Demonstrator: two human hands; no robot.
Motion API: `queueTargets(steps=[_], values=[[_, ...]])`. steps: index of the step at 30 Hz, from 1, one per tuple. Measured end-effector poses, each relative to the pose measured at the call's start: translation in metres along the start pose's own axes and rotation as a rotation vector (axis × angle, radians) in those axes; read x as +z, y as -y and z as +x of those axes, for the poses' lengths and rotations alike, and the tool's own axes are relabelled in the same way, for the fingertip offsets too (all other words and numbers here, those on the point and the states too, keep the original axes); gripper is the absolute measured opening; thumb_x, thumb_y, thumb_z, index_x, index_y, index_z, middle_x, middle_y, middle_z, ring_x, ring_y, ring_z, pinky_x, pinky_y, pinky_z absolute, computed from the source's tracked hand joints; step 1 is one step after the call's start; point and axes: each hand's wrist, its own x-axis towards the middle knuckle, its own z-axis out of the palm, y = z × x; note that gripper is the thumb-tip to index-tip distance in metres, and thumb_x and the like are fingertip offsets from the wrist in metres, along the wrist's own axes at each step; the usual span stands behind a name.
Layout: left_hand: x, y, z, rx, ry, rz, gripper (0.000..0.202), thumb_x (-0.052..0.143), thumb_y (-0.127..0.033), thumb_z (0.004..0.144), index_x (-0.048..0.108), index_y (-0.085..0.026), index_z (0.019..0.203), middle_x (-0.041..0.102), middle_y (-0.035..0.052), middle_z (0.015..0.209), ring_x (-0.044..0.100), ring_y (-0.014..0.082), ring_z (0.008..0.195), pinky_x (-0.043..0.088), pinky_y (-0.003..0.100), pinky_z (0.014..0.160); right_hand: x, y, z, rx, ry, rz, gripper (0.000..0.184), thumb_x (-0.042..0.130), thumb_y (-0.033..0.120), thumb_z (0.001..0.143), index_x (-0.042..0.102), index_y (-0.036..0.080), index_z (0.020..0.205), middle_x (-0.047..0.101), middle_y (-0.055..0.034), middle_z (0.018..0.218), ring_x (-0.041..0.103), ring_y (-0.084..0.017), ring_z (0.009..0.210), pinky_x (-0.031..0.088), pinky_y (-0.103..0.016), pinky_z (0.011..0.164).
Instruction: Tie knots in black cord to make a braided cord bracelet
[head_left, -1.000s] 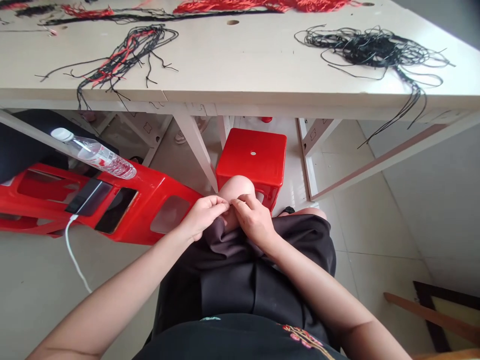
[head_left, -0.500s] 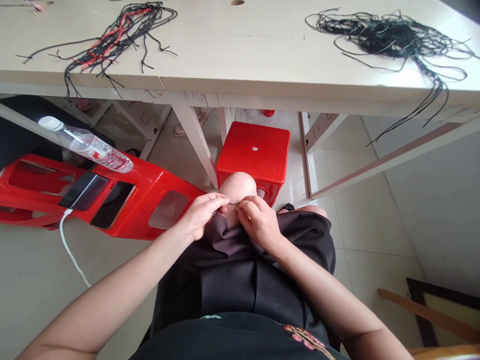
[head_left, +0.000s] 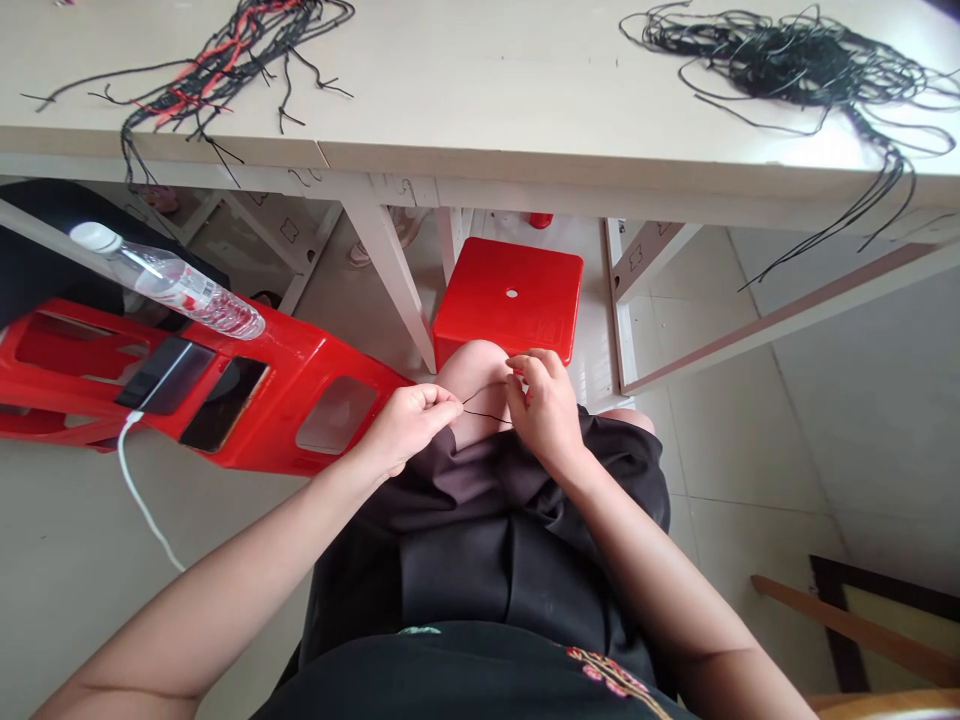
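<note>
A thin black cord (head_left: pixel 487 414) runs between my hands, just above my bare knee. My left hand (head_left: pixel 420 415) pinches it between thumb and forefinger, and two strands spread from that pinch toward the right. My right hand (head_left: pixel 544 405) is curled at the other side, its thumb and fingers bent around the strands. The exact ends of the cord inside my right hand are hidden. Ahead on the table lie a bundle of black and red knotted cords (head_left: pixel 217 70) at left and a tangled heap of black cord (head_left: pixel 795 65) at right.
The pale table (head_left: pixel 480 110) crosses the front, its legs below. A red stool (head_left: pixel 510 290) stands under it. At left, another red stool (head_left: pixel 300 350) carries a water bottle (head_left: pixel 180 285), a dark phone (head_left: pixel 225 400) and a dark device (head_left: pixel 166 375) with a white cable (head_left: pixel 139 500).
My hands have moved apart, the right one going right and slightly up. Two strands of cord now show spread between them. The view has tilted slightly down.
</note>
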Motion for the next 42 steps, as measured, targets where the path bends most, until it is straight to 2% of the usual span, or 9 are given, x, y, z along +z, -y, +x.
queueTargets(steps=[5,10,17,20,23,27,34,39,42], values=[[0.002,0.002,0.004,0.036,0.037,-0.069,0.019,0.060,-0.034,0.069,0.064,-0.016,0.074,0.066,0.0024,0.072,0.060,0.0159,0.071,0.046,0.027,0.068,0.002,0.014,-0.006,-0.096,0.228,0.268,0.030,0.048,0.018,0.085,0.053,0.018,0.115,0.059,-0.0114,0.112,0.060,-0.016,0.088,0.051,-0.028,0.072],[0.000,0.006,0.000,0.190,0.057,0.066,0.016,0.058,-0.032,0.072,0.059,-0.016,0.070,0.063,0.0007,0.068,0.059,0.0138,0.064,0.046,0.025,0.063,-0.004,0.016,0.001,0.088,0.531,0.347,0.011,0.055,0.021,0.082,0.064,0.018,0.088,0.068,-0.0028,0.081,0.061,-0.014,0.073,0.047,-0.024,0.066],[-0.005,0.014,0.000,0.134,-0.051,0.158,0.013,0.056,-0.029,0.069,0.059,-0.017,0.069,0.062,-0.0002,0.066,0.056,0.0133,0.061,0.042,0.024,0.058,-0.016,-0.033,0.021,0.329,0.718,0.638,0.022,0.058,0.036,0.078,0.061,0.015,0.078,0.061,0.0000,0.070,0.055,-0.010,0.062,0.044,-0.022,0.058],[-0.005,0.018,0.002,0.131,-0.065,0.104,0.012,0.055,-0.028,0.068,0.060,-0.017,0.068,0.063,-0.0002,0.067,0.056,0.0138,0.064,0.042,0.023,0.060,-0.018,-0.066,0.030,0.400,0.707,0.529,0.022,0.059,0.035,0.076,0.062,0.014,0.076,0.061,-0.0012,0.069,0.056,-0.012,0.063,0.044,-0.025,0.061],[-0.004,0.019,0.002,0.120,-0.076,0.089,0.012,0.056,-0.028,0.067,0.060,-0.017,0.066,0.062,-0.0008,0.065,0.054,0.0135,0.062,0.040,0.023,0.058,-0.022,-0.080,0.032,0.468,0.388,0.106,0.016,0.059,0.024,0.074,0.063,0.013,0.084,0.062,-0.0066,0.081,0.057,-0.016,0.068,0.045,-0.032,0.068],[-0.004,0.016,0.001,0.112,-0.075,0.098,0.011,0.056,-0.028,0.068,0.061,-0.018,0.067,0.062,-0.0010,0.064,0.054,0.0129,0.060,0.039,0.023,0.057,-0.021,-0.046,-0.002,0.212,0.016,0.000,0.011,0.049,0.019,0.081,0.059,0.016,0.083,0.060,-0.0093,0.087,0.057,-0.019,0.080,0.047,-0.035,0.076],[-0.006,0.010,-0.003,0.011,-0.015,0.051,0.014,0.055,-0.032,0.071,0.055,-0.018,0.067,0.061,0.0000,0.064,0.053,0.0111,0.047,0.039,0.023,0.047,-0.008,0.026,-0.073,-0.077,0.978,0.465,0.012,0.053,0.008,0.071,0.051,0.019,0.074,0.058,0.0034,0.066,0.051,-0.009,0.055,0.041,-0.018,0.053],[-0.003,0.010,-0.015,0.114,-0.038,0.110,0.015,0.055,-0.031,0.073,0.054,-0.018,0.068,0.060,-0.0013,0.060,0.057,0.0118,0.054,0.043,0.022,0.055,-0.006,0.033,-0.072,-0.080,0.473,0.157,0.013,0.053,0.014,0.075,0.056,0.015,0.087,0.058,-0.0116,0.095,0.052,-0.021,0.088,0.046,-0.034,0.079],[-0.006,0.014,-0.019,0.103,-0.029,0.142,0.015,0.053,-0.032,0.075,0.054,-0.018,0.070,0.062,-0.0013,0.062,0.057,0.0111,0.051,0.043,0.023,0.054,-0.005,0.036,-0.068,-0.148,0.609,0.285,0.018,0.049,0.008,0.072,0.056,0.016,0.087,0.057,-0.0082,0.090,0.052,-0.017,0.080,0.047,-0.028,0.073]])
